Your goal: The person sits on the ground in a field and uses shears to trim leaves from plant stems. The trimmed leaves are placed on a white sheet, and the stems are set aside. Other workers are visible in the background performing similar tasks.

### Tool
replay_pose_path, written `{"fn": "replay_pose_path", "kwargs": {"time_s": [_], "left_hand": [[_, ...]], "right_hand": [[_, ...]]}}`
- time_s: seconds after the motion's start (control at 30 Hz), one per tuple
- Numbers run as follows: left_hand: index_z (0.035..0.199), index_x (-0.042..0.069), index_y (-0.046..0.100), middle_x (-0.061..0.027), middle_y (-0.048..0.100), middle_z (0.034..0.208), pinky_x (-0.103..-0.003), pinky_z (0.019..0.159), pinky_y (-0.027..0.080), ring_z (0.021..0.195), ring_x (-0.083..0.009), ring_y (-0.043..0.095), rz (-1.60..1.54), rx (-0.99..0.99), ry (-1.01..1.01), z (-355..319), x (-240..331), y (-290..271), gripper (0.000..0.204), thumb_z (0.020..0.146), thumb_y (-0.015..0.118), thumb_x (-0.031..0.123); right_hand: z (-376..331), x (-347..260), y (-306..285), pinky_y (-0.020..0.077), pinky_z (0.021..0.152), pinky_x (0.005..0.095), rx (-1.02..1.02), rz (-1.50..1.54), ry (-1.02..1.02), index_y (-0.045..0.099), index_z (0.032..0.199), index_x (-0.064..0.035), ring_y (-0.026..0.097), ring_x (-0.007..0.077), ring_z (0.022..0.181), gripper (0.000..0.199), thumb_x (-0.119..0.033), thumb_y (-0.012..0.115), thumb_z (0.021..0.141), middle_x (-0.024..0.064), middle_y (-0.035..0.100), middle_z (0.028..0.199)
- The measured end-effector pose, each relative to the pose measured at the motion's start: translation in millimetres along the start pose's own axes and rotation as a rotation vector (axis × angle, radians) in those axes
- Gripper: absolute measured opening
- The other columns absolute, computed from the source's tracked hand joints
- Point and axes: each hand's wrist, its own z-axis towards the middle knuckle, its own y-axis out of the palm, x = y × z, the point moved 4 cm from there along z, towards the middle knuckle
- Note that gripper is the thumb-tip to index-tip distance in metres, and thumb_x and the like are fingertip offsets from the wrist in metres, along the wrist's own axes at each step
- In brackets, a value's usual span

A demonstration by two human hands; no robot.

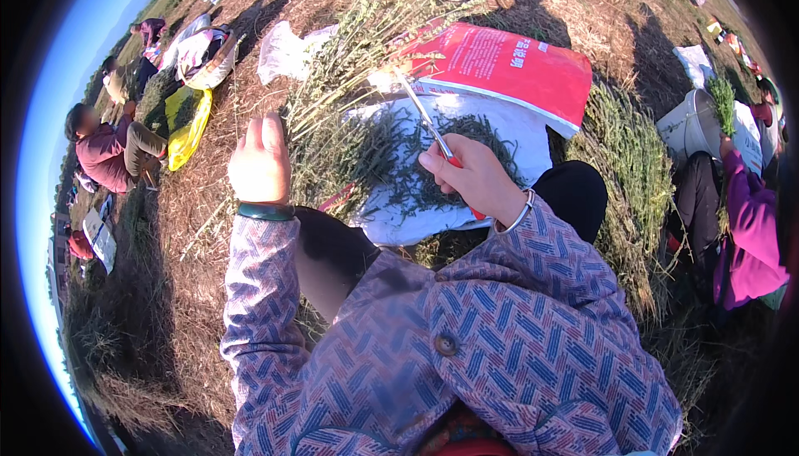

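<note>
My right hand is closed round the red handle of a pair of scissors. Their metal blades point away and to the left, over a white sheet. Dark green cut sprigs lie heaped on that sheet between my knees. At the left, my left hand has its visible fingers stretched away from me, beside a bundle of long leafy stalks. No object shows in this hand; its thumb side is partly hidden. A dark bangle circles the left wrist.
A red printed sack lies beyond the sheet. More cut stalks are piled at my right. A person in purple sits there beside a white bucket. Leftward are a yellow bag, a seated person and a loaded basket.
</note>
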Motion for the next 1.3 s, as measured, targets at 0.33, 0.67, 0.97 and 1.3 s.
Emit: {"fn": "replay_pose_path", "kwargs": {"time_s": [0.33,0.67,0.97,1.3], "left_hand": [[0.119,0.008,0.056,-0.0109,0.061,0.100,-0.038,0.061,0.054,0.074,-0.0295,0.063,-0.018,-0.102,-0.031,-4,0,7,0.047,0.073,0.064,0.005],[0.109,0.007,0.057,-0.0108,0.060,0.091,-0.037,0.055,0.052,0.068,-0.0282,0.063,-0.057,-0.006,-0.015,-2,5,4,0.033,0.077,0.061,0.003],[0.110,0.007,0.058,-0.0116,0.060,0.091,-0.038,0.057,0.053,0.069,-0.0285,0.063,-0.082,0.020,-0.017,1,12,0,0.032,0.078,0.061,0.003],[0.109,0.007,0.058,-0.0112,0.060,0.091,-0.037,0.056,0.052,0.067,-0.0277,0.062,-0.074,0.017,-0.004,0,13,-1,0.030,0.079,0.061,0.004]], "right_hand": [[13,0,1,0.0422,0.051,0.0251,0.059,-0.166,-0.063,0.054,0.085,-0.0036,0.051,0.0078,0.053,0.032,-0.033,0.060,0.096,-0.0011,0.051,0.062],[-4,-14,4,0.0433,0.048,0.0275,0.002,0.055,-0.006,0.056,0.079,-0.0021,0.054,0.0090,0.050,0.037,-0.036,0.062,0.094,0.0008,0.055,0.059],[5,-7,5,0.0425,0.050,0.0252,0.033,-0.160,-0.056,0.057,0.084,-0.0029,0.053,0.0074,0.052,0.035,-0.036,0.061,0.095,0.0002,0.054,0.062],[4,-18,-6,0.0448,0.059,0.0457,0.229,-0.482,-0.274,0.056,0.078,0.0023,0.059,0.0418,0.064,0.044,-0.039,0.065,0.089,0.0219,0.056,0.064]]}}
